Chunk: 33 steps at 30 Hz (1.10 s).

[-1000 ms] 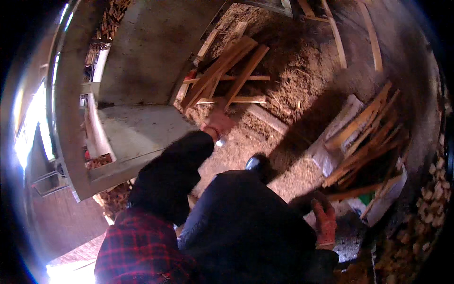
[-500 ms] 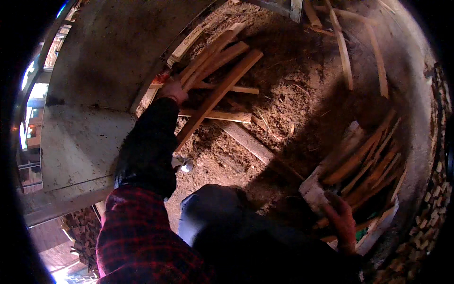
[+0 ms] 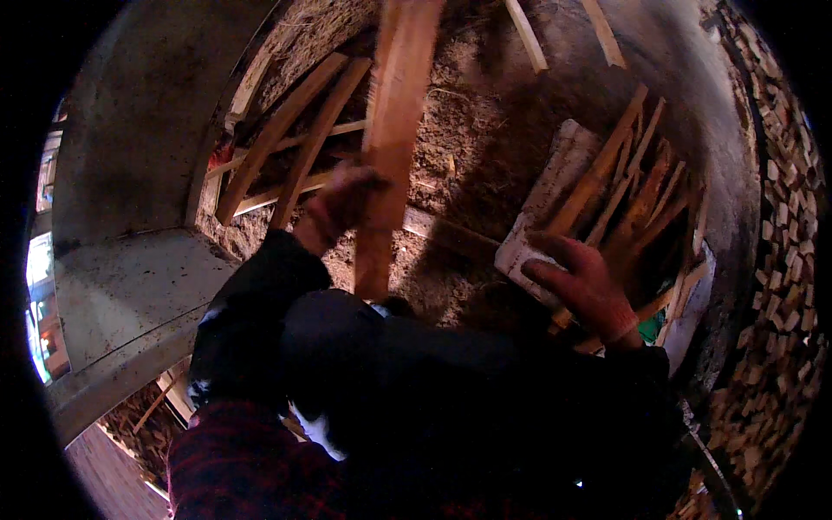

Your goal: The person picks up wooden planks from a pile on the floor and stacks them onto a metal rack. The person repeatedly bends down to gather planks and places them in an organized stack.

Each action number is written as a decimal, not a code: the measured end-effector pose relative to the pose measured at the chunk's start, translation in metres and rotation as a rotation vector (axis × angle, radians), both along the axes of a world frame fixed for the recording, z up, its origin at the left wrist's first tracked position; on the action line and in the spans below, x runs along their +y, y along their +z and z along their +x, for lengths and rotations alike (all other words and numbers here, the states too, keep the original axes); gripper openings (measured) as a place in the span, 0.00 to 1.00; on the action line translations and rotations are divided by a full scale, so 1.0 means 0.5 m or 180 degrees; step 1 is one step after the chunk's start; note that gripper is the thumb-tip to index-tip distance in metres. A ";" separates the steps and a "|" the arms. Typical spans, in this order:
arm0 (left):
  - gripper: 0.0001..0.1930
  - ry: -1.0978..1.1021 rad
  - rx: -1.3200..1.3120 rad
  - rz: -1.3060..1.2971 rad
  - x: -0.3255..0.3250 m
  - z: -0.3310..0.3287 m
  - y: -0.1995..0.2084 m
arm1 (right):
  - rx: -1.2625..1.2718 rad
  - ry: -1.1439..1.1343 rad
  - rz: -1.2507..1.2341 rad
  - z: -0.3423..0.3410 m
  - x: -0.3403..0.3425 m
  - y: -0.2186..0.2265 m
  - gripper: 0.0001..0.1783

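A reddish-brown wooden plank (image 3: 394, 113) is held up lengthwise in front of me, blurred by movement. My left hand (image 3: 342, 199) is closed on its left edge, about halfway along. On the right, my right hand (image 3: 589, 282) has its fingers apart and bent over the near end of a whitish board (image 3: 546, 191), perhaps touching it. Beside that board leans a bundle of thin wooden strips (image 3: 624, 182). Two brown planks (image 3: 290, 121) slant on the left, lying across paler crosspieces (image 3: 260, 198).
A grey metal panel (image 3: 139, 130) stands on the left. Sawdust and chips (image 3: 455, 130) cover the floor. Two loose strips (image 3: 526, 35) lie at the far side. Stacked wood pieces (image 3: 784, 260) line the right edge, behind a pale curved border.
My left hand has moved nearer and lifted a plank off the left pile. My right hand, earlier at the whitish board's end, now has its fingers spread over it. The view has shifted.
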<state>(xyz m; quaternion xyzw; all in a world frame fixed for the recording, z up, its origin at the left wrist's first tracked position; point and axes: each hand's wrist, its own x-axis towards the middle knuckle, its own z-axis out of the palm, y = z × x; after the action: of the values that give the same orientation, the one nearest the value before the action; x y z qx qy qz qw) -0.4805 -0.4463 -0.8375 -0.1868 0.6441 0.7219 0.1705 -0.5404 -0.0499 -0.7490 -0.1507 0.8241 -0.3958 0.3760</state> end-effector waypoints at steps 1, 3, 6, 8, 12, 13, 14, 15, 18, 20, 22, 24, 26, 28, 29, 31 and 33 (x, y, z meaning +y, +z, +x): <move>0.24 -0.0663 0.0100 -0.0955 0.034 -0.008 0.007 | -0.0035 0.0009 -0.0008 0.000 0.000 -0.004 0.30; 0.34 -0.1320 -0.0297 -0.2322 0.093 -0.016 0.015 | -0.0064 0.0116 -0.0004 -0.002 -0.005 -0.006 0.30; 0.48 -0.1198 -0.0374 -0.2409 0.101 0.009 0.005 | -0.0117 0.0247 0.0045 -0.002 -0.014 0.002 0.30; 0.52 -0.0828 -0.0204 -0.3118 0.087 0.027 0.011 | -0.0285 0.0203 0.0055 -0.003 -0.008 0.004 0.30; 0.59 -0.0677 -0.0945 -0.4713 -0.010 0.054 0.020 | -0.0241 0.0009 0.0047 -0.002 -0.013 0.026 0.30; 0.60 -0.0706 -0.1290 -0.4916 -0.039 0.064 0.011 | -0.0256 0.0017 0.0104 -0.001 -0.015 0.027 0.31; 0.60 -0.0611 -0.1626 -0.4858 -0.066 0.081 0.003 | -0.0271 0.0012 0.0167 -0.001 -0.019 0.026 0.31; 0.59 -0.0629 -0.1819 -0.4692 -0.103 0.104 -0.003 | -0.0308 0.0023 0.0092 0.003 -0.019 0.022 0.31; 0.51 -0.0277 -0.1581 -0.4527 -0.193 0.165 -0.068 | -0.0369 0.0026 0.0037 0.000 -0.019 0.003 0.31; 0.42 0.0112 -0.1520 -0.4430 -0.265 0.188 -0.102 | -0.0369 0.0074 0.0056 0.004 -0.031 0.003 0.31; 0.26 0.0260 -0.1440 -0.4565 -0.274 0.173 -0.101 | -0.0426 0.0033 0.0267 -0.001 -0.048 0.032 0.30; 0.23 0.0825 -0.1074 -0.2800 -0.287 0.191 -0.080 | -0.0488 0.0035 0.0314 -0.003 -0.059 0.037 0.30; 0.19 0.1608 -0.0724 -0.1437 -0.175 0.116 0.007 | -0.0468 -0.0079 0.0339 -0.010 -0.045 0.016 0.30; 0.18 0.1788 -0.0253 0.0053 -0.154 0.118 0.011 | -0.0579 -0.0036 0.0221 -0.009 -0.062 0.015 0.30; 0.18 0.1842 -0.0012 0.0801 -0.148 0.119 0.013 | -0.0632 -0.0029 0.0162 -0.008 -0.073 0.015 0.30; 0.17 0.1543 -0.0169 0.1203 -0.117 0.093 0.050 | -0.0631 -0.0021 0.0065 -0.007 -0.085 0.014 0.30; 0.17 0.1214 -0.0201 0.1486 -0.102 0.068 0.034 | -0.0560 0.0132 -0.0052 -0.012 -0.099 0.021 0.31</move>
<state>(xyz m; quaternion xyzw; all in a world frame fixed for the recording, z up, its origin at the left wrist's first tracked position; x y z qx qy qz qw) -0.4466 -0.4972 -0.8203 -0.2825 0.4084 0.8633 0.0901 -0.5465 -0.0995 -0.7386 -0.1355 0.7814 -0.4064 0.4538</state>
